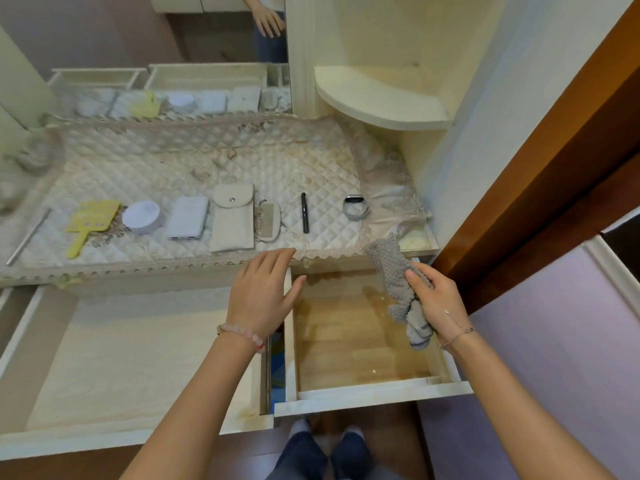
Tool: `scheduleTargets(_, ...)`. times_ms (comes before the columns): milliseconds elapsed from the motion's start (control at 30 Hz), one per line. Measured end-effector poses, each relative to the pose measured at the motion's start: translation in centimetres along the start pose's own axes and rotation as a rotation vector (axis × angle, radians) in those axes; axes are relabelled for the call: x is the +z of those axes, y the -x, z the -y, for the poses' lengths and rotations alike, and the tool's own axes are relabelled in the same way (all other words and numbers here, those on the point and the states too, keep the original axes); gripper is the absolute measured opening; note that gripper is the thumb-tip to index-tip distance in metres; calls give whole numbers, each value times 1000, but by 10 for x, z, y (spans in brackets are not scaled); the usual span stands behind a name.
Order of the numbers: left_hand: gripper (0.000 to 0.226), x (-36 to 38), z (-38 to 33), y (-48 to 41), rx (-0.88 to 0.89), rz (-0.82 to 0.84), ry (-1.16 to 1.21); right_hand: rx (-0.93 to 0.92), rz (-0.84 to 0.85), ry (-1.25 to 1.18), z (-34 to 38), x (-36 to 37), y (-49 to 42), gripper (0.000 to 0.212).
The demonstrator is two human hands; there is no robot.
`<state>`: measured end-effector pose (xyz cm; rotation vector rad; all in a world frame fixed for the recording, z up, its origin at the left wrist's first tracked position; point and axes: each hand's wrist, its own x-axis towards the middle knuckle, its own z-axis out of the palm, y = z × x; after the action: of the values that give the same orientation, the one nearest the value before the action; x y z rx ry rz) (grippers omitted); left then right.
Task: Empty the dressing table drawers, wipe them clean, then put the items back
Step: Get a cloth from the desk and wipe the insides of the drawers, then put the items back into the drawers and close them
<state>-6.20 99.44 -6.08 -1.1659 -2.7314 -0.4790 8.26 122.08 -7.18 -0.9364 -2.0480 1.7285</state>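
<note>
Two drawers stand pulled out and hold nothing: a wide left drawer (20, 344) with a pale liner and a smaller right drawer (374, 394) with a wooden bottom. My right hand (438, 303) grips a grey cloth (394, 271) above the right drawer. My left hand (265, 292) hovers open over the divide between the drawers, at the tabletop's front edge. On the quilted table cover (207, 161) lie a yellow hand mirror (90, 221), a round white case (142, 216), a white power bank (188, 218), a beige pouch (232, 216), a comb (268, 225), a black pen (304, 213) and a grey wristband (355, 206).
A mirror (173, 36) at the back reflects the items and a hand. A curved corner shelf (374, 98) sits at the back right. A brown door frame (554, 168) runs along the right. A metal rod (29, 237) lies at the cover's left edge. My feet show below the drawers.
</note>
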Motion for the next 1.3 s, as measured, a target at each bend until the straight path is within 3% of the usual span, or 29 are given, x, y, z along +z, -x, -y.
scheduleTargets(233, 50, -18, 6, 16, -24, -71, -61, -80, 43, 47, 13, 19, 0, 20)
scheduleTargets(433, 53, -34, 11, 51, -184, -97, -144, -145, 202, 35, 25, 54, 0, 18)
scheduleTargets(800, 54, -78, -32, 201, -826, -240, -359, -367, 804, 199, 52, 131, 27, 23)
scheduleTargets(933, 53, -99, -66, 275, -1061, -323, -437, -439, 1026, 164, 59, 172, 79, 15)
scheduleTargets(1300, 52, -130, -146, 443, -1588, -470, -589, -578, 1616, 154, 55, 246, 271, 18)
